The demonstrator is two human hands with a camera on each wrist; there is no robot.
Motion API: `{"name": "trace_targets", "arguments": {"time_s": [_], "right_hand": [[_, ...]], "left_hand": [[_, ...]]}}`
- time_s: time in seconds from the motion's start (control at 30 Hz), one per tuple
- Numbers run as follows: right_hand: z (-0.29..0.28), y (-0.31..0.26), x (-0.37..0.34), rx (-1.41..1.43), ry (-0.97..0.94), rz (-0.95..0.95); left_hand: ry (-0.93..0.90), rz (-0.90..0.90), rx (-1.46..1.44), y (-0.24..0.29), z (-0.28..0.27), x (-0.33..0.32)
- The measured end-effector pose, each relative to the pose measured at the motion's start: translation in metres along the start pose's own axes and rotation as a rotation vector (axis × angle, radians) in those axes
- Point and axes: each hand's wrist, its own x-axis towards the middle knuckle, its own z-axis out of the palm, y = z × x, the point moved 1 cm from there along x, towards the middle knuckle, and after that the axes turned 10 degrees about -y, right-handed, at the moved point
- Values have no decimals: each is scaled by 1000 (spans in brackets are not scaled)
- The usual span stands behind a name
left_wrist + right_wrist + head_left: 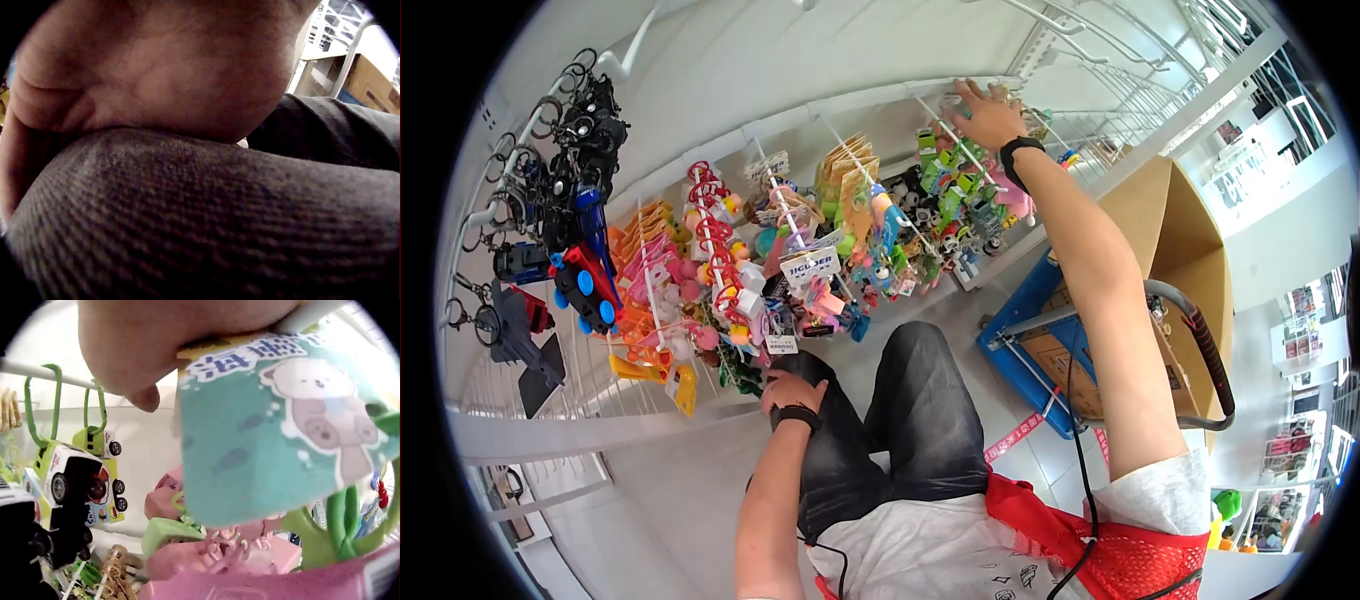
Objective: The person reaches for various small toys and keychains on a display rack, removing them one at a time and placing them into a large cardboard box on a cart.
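Note:
My left hand rests on the knee of the dark jeans, and its palm lies against the fabric in the left wrist view. At the back of the shelf, my right hand reaches over the hooks with its fingers spread. In the right wrist view the thumb side of that hand is right at the top of a teal card with a cartoon otter on it. Pink and green trinkets hang below the card. Toy cars on green straps hang to the left.
Rows of keychains hang from white rods across the shelf. Dark and red-blue vehicle keychains hang at the left. A blue cart with cardboard boxes stands at the right. A cable crosses the red vest.

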Motion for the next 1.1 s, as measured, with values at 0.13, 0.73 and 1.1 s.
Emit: {"name": "trace_targets", "arguments": {"time_s": [0.13,0.73,1.1], "right_hand": [[3,3,2,-1,-41,-20],[8,21,-1,245,138,-128],[-29,59,-33,510,273,-96]], "left_hand": [[1,9,-28,0,2,2],[68,142,-120,-4,12,12],[109,175,-111,-12,29,28]]}}
